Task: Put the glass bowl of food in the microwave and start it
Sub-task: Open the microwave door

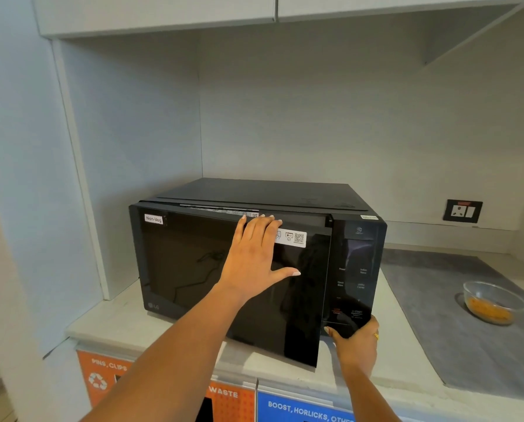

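We find the left hand [254, 254] flat and released on the microwave [254, 269] door, the right hand [356, 342] grasping its lower corner; pulled unevenly, the unit may slide along the bench [117, 318]; the glass bowl [495, 301] sits well apart.

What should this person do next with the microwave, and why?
Probably swing the microwave door fully open: it stands only ajar, left hand flat on it, right hand at its lower corner, while the glass bowl waits on the counter.

Probably office pantry: microwave [254, 269], labelled waste bins [224, 394].
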Available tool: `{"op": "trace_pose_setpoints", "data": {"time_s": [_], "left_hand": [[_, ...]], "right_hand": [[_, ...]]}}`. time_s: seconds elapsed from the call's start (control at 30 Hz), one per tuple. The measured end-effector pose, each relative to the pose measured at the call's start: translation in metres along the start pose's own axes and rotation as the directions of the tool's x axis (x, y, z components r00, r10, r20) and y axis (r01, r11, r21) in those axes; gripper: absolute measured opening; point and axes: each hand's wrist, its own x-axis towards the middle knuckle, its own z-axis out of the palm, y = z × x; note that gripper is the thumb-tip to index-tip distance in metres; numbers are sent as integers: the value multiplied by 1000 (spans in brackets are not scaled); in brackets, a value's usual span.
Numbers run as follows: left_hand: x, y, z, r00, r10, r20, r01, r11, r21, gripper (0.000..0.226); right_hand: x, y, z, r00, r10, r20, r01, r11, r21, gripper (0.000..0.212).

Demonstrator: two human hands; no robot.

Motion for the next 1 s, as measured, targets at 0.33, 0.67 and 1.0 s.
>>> {"op": "trace_pose_setpoints", "data": {"time_s": [0.33, 0.67, 1.0], "left_hand": [[-30, -14, -26, 995, 77, -67, -81, 995, -60, 91], [-76, -32, -77, 998, 47, 29, -37, 960, -277, 93], [-117, -64, -150, 972, 4, 235, 118, 856, -503, 85]], "right_hand": [[-30, -5, 0, 999, 49, 24, -47, 996, -78, 76], [-109, -21, 19, 971, 12, 238, 42, 974, -221, 59], [-201, -39, 13, 901, -142, 409, 237, 953, -190, 42]]}}
